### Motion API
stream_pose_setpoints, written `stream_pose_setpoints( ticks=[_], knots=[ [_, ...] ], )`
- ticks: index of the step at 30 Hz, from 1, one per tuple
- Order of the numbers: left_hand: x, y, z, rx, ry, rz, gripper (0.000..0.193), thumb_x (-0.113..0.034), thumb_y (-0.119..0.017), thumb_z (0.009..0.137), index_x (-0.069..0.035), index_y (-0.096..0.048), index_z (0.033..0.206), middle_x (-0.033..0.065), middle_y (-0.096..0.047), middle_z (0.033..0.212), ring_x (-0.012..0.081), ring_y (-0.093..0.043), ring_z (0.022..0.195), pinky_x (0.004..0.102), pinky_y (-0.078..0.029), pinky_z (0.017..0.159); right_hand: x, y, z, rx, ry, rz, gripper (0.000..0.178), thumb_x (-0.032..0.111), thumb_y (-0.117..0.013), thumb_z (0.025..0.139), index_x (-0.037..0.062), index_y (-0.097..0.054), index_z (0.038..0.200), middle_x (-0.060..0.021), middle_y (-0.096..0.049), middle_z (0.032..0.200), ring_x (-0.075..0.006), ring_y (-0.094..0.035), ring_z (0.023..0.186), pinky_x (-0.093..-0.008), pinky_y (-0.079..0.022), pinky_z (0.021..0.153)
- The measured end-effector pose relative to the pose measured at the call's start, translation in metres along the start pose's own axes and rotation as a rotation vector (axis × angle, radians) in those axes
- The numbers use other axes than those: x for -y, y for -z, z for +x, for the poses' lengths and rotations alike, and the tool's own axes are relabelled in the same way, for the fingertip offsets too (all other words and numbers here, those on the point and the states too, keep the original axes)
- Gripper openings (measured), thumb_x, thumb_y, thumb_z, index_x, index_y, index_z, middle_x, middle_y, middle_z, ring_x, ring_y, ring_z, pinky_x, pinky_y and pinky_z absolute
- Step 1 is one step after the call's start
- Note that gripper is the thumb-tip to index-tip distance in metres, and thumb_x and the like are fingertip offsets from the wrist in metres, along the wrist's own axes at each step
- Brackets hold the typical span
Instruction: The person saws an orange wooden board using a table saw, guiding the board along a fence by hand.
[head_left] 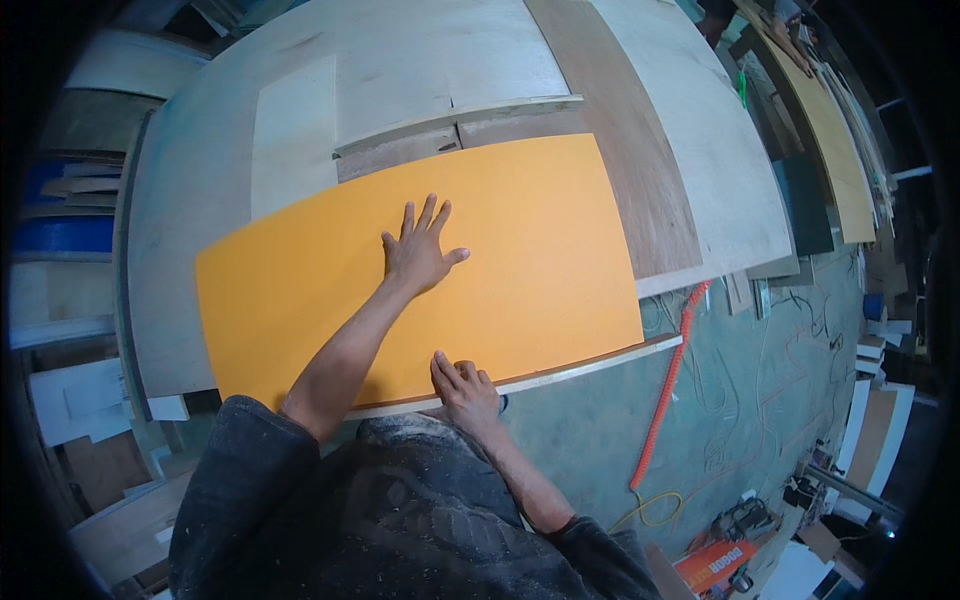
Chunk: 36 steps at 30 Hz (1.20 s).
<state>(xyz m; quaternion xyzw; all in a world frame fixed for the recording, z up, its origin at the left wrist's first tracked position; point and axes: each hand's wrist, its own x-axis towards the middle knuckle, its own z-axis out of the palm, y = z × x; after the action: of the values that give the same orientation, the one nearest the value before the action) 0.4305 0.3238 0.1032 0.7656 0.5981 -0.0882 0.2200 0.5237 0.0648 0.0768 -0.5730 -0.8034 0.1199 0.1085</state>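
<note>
A large orange-yellow panel (520, 240) lies on the workbench in front of me. My left hand (415, 258) rests flat near its middle, fingers spread, pressing on the surface. At the near edge my right hand (467, 393) has its fingers bent over the top of the panel, close to my body; its thumb side is partly hidden. A narrow wooden strip (600, 363) runs along this near edge, passes by the right hand and sticks out beyond the panel's right corner. Beside the right wrist a small dark round thing shows, too little of it to name.
Behind the panel lie a thin wooden strip (500, 108) and a brown board (630, 130) on the pale bench top (430, 50). A red coiled hose (665, 400) hangs at the right. An orange box (715, 567) and tools lie on the floor. Another person's hand (793, 45) touches boards at far right.
</note>
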Motion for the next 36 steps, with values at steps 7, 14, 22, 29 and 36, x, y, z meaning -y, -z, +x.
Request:
stream_pose_setpoints(
  ticks=[7,14,22,29,36],
  knots=[
    [0.018,0.030,0.067,-0.023,-0.008,-0.009,0.097,-0.063,-0.069,0.093,-0.031,-0.019,0.170,-0.0006,-0.008,0.179,0.0361,-0.009,0.164,0.0817,-0.024,0.117,-0.021,0.003,0.070,-0.005,0.021,-0.006,0.098,0.062,-0.085,0.063,0.0083,-0.064,0.141,-0.0026,-0.059,0.151,-0.0195,-0.063,0.097,-0.0331,-0.049,0.078],
    [0.025,0.051,0.110,-0.016,-0.007,0.040,0.096,-0.065,-0.066,0.095,-0.028,-0.019,0.170,-0.0004,-0.008,0.179,0.0347,-0.010,0.164,0.0794,-0.028,0.118,-0.039,0.003,0.115,0.000,0.015,0.007,0.098,0.063,-0.085,0.063,0.0089,-0.063,0.143,-0.0029,-0.061,0.151,-0.0203,-0.067,0.097,-0.0360,-0.052,0.078],
    [0.049,0.088,0.173,-0.027,-0.006,0.031,0.094,-0.066,-0.064,0.095,-0.029,-0.021,0.170,-0.0020,-0.009,0.179,0.0340,-0.011,0.164,0.0775,-0.028,0.119,-0.053,0.010,0.192,-0.009,0.000,0.112,0.099,0.064,-0.086,0.064,0.0018,-0.063,0.138,-0.0083,-0.057,0.151,-0.0251,-0.068,0.098,-0.0391,-0.054,0.079],
    [0.070,0.115,0.227,-0.048,0.006,0.052,0.092,-0.066,-0.064,0.095,-0.031,-0.022,0.169,-0.0031,-0.011,0.179,0.0325,-0.012,0.164,0.0745,-0.030,0.119,-0.065,0.010,0.256,0.015,-0.013,0.120,0.100,0.065,-0.089,0.061,0.0026,-0.064,0.136,-0.0084,-0.058,0.151,-0.0266,-0.069,0.102,-0.0403,-0.055,0.082],
    [0.083,0.137,0.279,-0.077,-0.011,0.062,0.093,-0.068,-0.064,0.094,-0.032,-0.022,0.169,-0.0030,-0.010,0.179,0.0333,-0.014,0.163,0.0769,-0.029,0.119,-0.083,0.011,0.312,-0.003,-0.019,0.111,0.097,0.062,-0.090,0.063,0.0039,-0.064,0.136,-0.0076,-0.058,0.151,-0.0279,-0.069,0.105,-0.0419,-0.056,0.085]
  ],
)
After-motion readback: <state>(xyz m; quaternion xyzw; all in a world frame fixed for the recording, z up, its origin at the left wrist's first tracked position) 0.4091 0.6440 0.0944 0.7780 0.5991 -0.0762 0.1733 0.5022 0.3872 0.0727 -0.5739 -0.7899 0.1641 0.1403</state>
